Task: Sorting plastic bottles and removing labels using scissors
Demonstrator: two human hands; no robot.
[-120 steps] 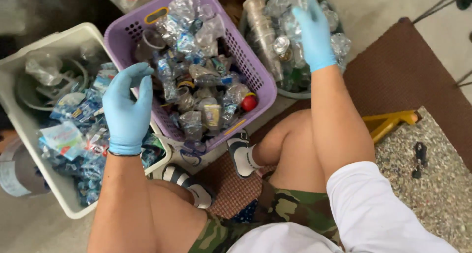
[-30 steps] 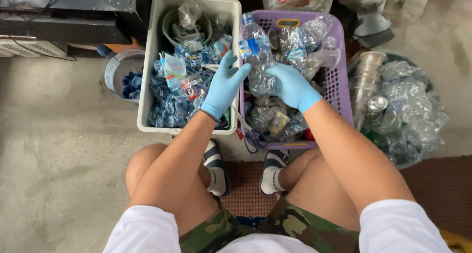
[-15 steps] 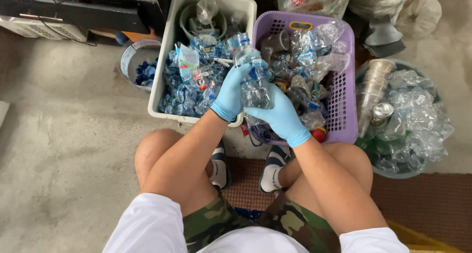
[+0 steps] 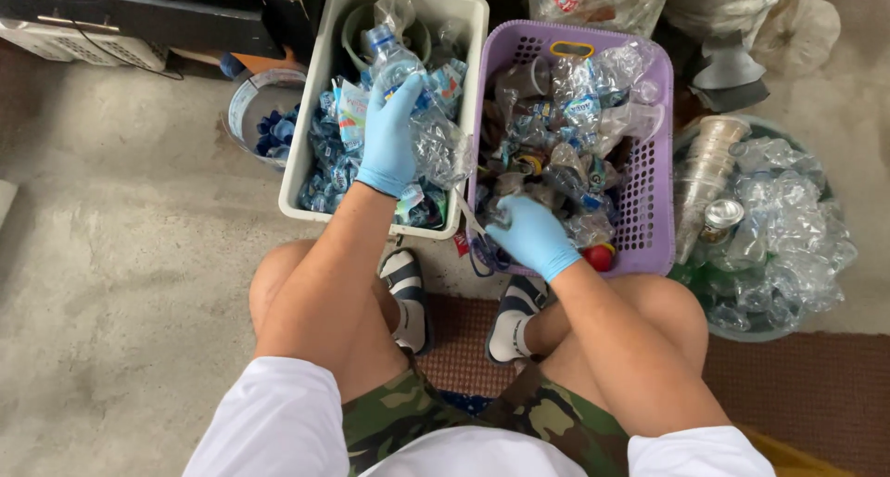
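Sorting crushed plastic bottles between a white bin (image 4: 315,152) and a purple basket (image 4: 660,162).
Left hand (image 4: 389,143), top centre, fingers closed round a clear bottle (image 4: 408,97) above the bin: release it low. Right hand (image 4: 530,234), fingers curled, digs into the basket's bottles (image 4: 565,125).

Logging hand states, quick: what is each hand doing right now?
Left hand: closed on a clear plastic bottle over the white bin.
Right hand: in the purple basket; grip cannot be told.

We wear light-blue gloves on both hands, left hand (image 4: 387,143) and right hand (image 4: 530,236), white short sleeves, camouflage shorts, and white-and-black shoes (image 4: 408,296) at frame centre.
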